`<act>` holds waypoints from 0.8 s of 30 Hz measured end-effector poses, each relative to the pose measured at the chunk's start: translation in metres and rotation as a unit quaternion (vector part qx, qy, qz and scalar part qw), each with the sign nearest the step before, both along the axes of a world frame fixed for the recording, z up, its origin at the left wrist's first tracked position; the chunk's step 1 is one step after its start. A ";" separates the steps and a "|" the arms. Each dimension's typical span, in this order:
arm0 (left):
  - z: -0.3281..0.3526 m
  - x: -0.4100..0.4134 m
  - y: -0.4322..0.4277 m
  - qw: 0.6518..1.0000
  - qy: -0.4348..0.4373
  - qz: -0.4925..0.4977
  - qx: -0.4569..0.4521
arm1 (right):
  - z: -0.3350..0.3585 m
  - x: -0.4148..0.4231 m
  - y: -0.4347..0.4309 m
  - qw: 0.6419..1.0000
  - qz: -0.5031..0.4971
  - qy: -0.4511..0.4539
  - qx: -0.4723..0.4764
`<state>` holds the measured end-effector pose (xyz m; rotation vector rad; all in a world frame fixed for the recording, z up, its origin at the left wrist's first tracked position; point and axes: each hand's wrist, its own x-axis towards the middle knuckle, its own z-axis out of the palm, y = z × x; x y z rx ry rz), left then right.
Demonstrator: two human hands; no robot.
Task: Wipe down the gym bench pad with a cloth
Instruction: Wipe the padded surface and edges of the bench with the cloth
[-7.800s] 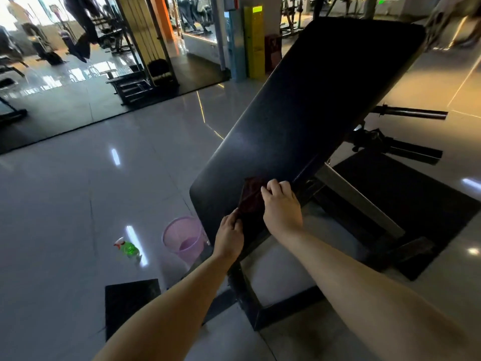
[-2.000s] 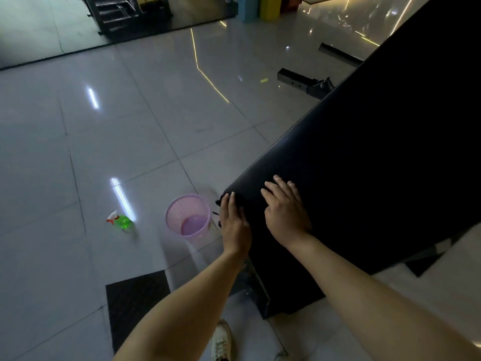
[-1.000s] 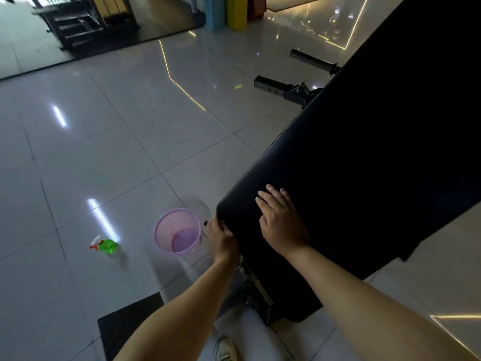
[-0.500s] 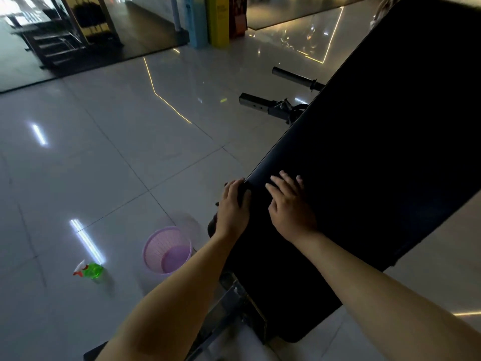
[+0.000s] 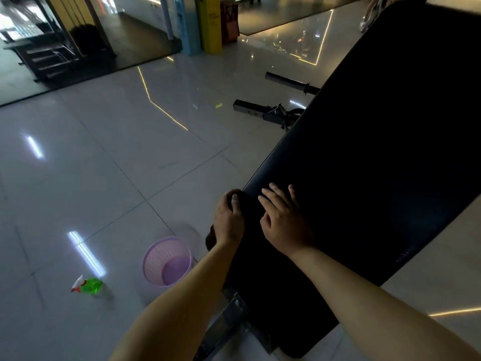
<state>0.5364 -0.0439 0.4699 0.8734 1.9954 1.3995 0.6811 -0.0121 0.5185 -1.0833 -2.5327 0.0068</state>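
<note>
— Where do we have our hands?

— Both are on the pad [image 5: 377, 165], the big black slab filling the frame from 1 to 5 o'clock. Our right hand [image 5: 285, 222] lies flat on it, fingers spread and holding nothing. Our left hand [image 5: 229, 220] sits just beside it at 9 o'clock, on the pad's left edge, with the fingers curled over something dark.

— Is that the cloth?

— We think so (the light is poor). A dark fold of cloth [image 5: 211, 237] shows below the left hand, against the pad's edge; the rest is hidden under the palm.

— And the containers?

— On the floor [image 5: 104, 165], at 7 o'clock from the left hand, stands a pink basket [image 5: 166, 261], upright, with mesh walls. We see only its solid bottom; whether anything lies in it we cannot tell. A green sprayer [image 5: 88, 285] lies on its side at 9 o'clock from the basket, near but apart.

— Anything under the pad?

— A grey frame [image 5: 234, 319], at 6 o'clock.
</note>
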 end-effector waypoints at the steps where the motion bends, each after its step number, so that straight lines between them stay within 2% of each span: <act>1: 0.011 0.004 0.009 1.000 0.003 -0.010 0.016 | 0.001 0.001 0.002 1.000 0.005 0.016 -0.013; 5: 0.036 0.022 0.041 0.994 0.074 -0.058 0.059 | 0.013 0.015 0.011 0.994 0.042 0.070 -0.076; 9: 0.028 0.019 0.035 0.988 0.128 -0.077 0.036 | 0.040 0.027 0.033 0.996 0.028 0.076 -0.024; 15: 0.038 0.035 0.039 0.995 0.095 0.016 0.020 | 0.063 0.041 0.062 0.997 -0.016 0.015 0.069; 19: 0.066 0.048 0.078 0.995 0.088 0.012 0.045 | 0.072 0.041 0.073 0.997 -0.020 0.016 0.076; 24: 0.107 0.069 0.124 0.987 0.127 -0.022 0.093 | 0.107 0.057 0.097 0.993 -0.081 -0.001 0.085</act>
